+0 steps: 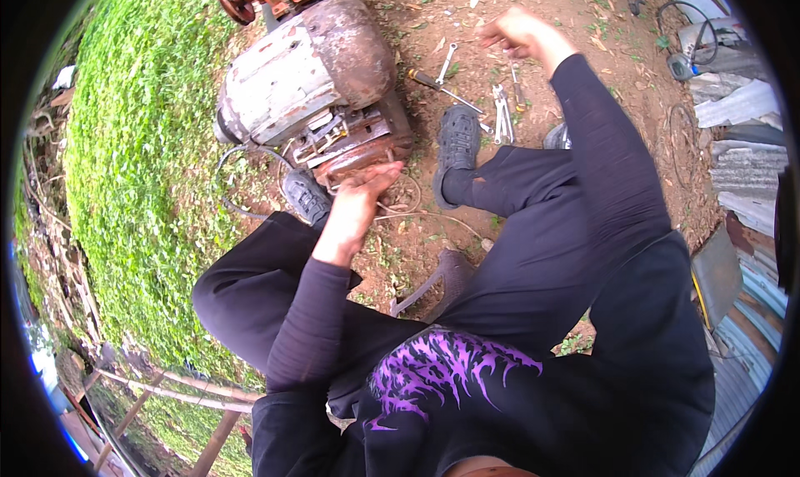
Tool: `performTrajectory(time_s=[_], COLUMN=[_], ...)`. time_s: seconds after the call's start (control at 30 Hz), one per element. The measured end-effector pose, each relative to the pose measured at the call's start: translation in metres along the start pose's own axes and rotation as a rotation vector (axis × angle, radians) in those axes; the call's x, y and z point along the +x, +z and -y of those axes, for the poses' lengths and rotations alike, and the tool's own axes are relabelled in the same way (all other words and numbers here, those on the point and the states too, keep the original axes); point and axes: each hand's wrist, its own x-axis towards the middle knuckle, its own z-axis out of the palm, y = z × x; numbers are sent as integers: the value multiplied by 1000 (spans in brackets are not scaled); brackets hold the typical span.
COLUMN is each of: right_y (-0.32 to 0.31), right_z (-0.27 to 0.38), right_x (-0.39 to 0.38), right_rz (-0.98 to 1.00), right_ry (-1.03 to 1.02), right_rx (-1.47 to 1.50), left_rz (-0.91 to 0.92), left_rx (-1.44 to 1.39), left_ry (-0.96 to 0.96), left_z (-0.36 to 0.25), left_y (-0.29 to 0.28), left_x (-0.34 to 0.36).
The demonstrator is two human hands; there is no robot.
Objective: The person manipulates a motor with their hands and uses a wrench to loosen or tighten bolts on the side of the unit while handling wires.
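Observation:
A large rusty electric motor (287, 77) with worn pale paint lies tilted on the ground ahead, left of the middle. My left hand (354, 206) is at the near edge of its rusty base (367, 156), fingers stretched out together; I cannot tell whether they touch the metal. My right hand (525, 37) is out over the dirt at the far right, fingers curled in; what they hold, if anything, is hidden. Just below it are a screwdriver (519, 98) and several wrenches (502, 114). Nearer the motor lie another screwdriver (427, 79) and a combination wrench (447, 63).
An orange-red machine with a wheel (237, 0) stands beyond the motor. A cable (229, 173) loops around the motor's left side. My shoes (457, 148) are close to motor and tools. Grass (142, 144) covers the left; corrugated metal sheets (750, 173) line the right.

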Motion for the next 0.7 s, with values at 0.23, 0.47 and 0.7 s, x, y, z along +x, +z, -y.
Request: performTrajectory(time_s=[0.23,0.47,0.7], right_y=[-44,80,100], right_z=[-71,-272,-134], right_x=[16,83,82], right_rz=[-59,-148,-54], right_ry=[100,150,-323], right_rx=[-190,-263,-302], left_rz=[-106,-64,-145], left_rx=[70,186,208], left_ry=[-132,-239,-283], left_z=[-12,9,0], left_y=[-19,-21,-22], left_x=[-12,3,4])
